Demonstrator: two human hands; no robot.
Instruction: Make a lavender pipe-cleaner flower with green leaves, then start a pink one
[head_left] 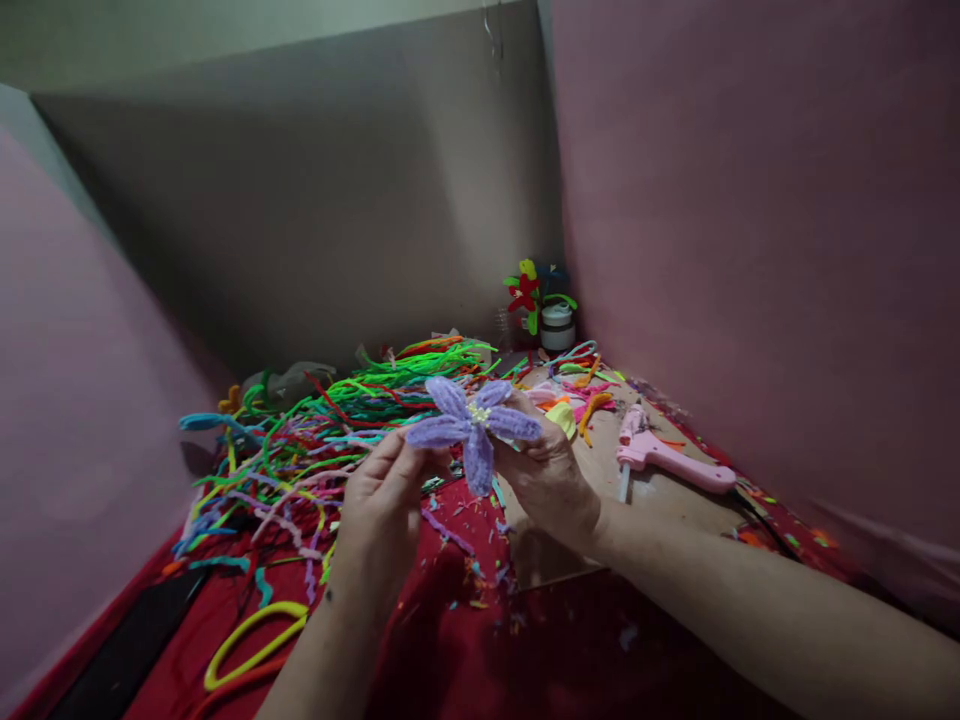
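Observation:
A purple pipe-cleaner flower [478, 455] with several fuzzy petals and a pale yellow centre is held up between my hands, facing me. My left hand [386, 490] pinches the tip of its left petal between thumb and fingers. On the other side, my right hand [551, 480] is closed behind the flower's right petals; its fingertips are partly hidden there. Any stem is out of sight behind the bloom. Just beyond my right hand lies a light yellow petal-like piece [562, 420].
Many loose pipe cleaners [300, 460] spread over the red cloth [442, 620] at left. A pink glue gun [675, 465] rests on a brown board [600, 470] at right. Yellow-handled scissors [255, 645] lie front left. Behind stand a red flower [523, 292] and a white jar [557, 328].

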